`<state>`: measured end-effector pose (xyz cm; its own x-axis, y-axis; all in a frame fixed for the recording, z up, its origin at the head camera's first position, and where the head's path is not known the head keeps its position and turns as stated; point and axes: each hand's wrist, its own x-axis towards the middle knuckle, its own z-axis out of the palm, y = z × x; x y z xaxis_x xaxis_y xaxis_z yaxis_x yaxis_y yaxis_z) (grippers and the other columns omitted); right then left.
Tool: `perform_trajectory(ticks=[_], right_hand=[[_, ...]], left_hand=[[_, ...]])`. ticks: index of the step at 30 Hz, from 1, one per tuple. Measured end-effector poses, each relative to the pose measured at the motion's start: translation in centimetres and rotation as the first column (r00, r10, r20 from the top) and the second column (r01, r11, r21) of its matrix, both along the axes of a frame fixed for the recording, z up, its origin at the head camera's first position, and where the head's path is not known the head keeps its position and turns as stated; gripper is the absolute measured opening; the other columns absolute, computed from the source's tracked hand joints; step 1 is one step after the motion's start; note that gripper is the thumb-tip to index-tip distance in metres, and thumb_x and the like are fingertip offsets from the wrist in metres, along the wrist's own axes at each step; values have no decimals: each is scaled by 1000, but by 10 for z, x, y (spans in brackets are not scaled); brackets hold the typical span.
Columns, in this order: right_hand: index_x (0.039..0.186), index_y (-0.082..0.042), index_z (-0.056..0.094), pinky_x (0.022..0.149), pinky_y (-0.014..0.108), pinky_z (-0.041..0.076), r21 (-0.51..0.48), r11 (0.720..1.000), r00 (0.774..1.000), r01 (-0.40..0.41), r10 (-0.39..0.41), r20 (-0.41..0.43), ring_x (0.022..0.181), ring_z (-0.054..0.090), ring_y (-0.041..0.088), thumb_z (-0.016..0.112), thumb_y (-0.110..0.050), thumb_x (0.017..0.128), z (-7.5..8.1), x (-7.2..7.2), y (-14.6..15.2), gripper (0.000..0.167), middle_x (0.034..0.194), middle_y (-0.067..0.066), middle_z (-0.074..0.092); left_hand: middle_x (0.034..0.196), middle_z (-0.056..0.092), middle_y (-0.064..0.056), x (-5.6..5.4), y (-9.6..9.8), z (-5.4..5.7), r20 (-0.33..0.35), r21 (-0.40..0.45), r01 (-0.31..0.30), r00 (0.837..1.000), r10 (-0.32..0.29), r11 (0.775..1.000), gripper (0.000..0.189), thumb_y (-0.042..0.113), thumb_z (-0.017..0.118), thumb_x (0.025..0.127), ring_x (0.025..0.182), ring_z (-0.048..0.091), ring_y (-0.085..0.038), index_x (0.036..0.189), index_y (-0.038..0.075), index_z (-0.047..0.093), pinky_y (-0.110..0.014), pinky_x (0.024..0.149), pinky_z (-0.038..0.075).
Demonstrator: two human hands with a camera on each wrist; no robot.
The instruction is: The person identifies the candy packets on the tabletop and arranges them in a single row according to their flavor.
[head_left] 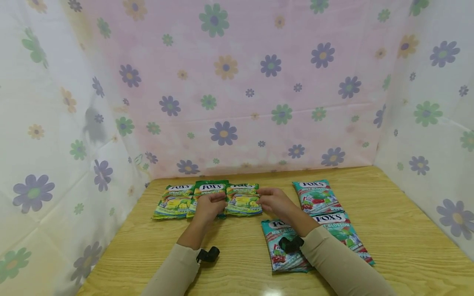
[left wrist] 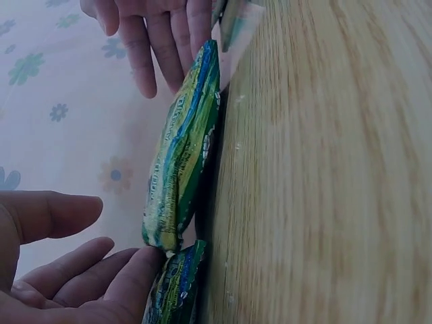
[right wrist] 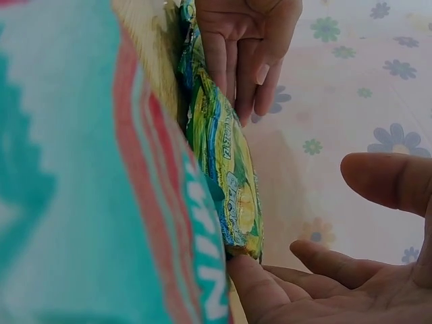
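Observation:
Three green-yellow Fox's Spring Tea candy bags lie in a row at the back left: a left bag (head_left: 174,202), a middle bag (head_left: 209,187) and a right bag (head_left: 242,200). My left hand (head_left: 211,207) is over the middle bag, its fingers at the left edge of the right bag. On that bag's other side, my right hand (head_left: 277,202) has its fingertips at the edge. Both wrist views show thumbs held apart from the fingers, with the right bag (left wrist: 182,155) lying flat between the two hands. Neither hand grips it.
Teal Fox's Mint Blossom bags lie at the right: one at the back (head_left: 317,197), one in front of it (head_left: 348,234) and one at lower left (head_left: 283,250), partly under my right forearm. The wooden table (head_left: 229,263) meets flower-patterned cloth walls (head_left: 255,102) on three sides.

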<state>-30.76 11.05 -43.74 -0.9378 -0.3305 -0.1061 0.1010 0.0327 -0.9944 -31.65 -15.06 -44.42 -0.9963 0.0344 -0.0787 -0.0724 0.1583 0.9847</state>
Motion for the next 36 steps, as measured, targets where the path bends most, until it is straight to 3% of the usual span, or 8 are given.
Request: perform_trajectory(ticks=[9,29,33,36], right_hand=[[158,3,36,120,54,39,-7,999,999,-38,38,-12,150,37,42,57,-8,102,1,0,1,61,166,23,30],[158,3,36,121,53,37,-3,999,999,-50,49,-18,153,32,42,57,-9,103,4,0,0,60,167,22,29],[158,4,35,122,55,35,10,998,998,-56,56,-15,153,31,43,58,-10,103,9,3,1,61,167,24,28],[158,4,35,122,54,35,30,998,998,-57,57,-21,153,32,42,59,-13,102,15,6,3,63,167,25,28]], left_hand=[[137,64,-23,-1,0,2,0,10,-5,1000,5,1000,42,4,68,97,123,66,-32,138,-4,63,-42,103,56],[142,59,-26,0,2,6,-2,54,19,1000,-19,998,44,5,66,98,127,63,-35,141,-5,59,-44,109,52],[141,60,-24,5,6,8,-20,37,46,999,-45,998,44,7,66,99,126,63,-33,141,-2,60,-48,109,52],[143,58,-24,11,12,13,-46,17,100,994,-99,995,45,7,65,100,128,62,-34,144,-2,58,-49,109,51]])
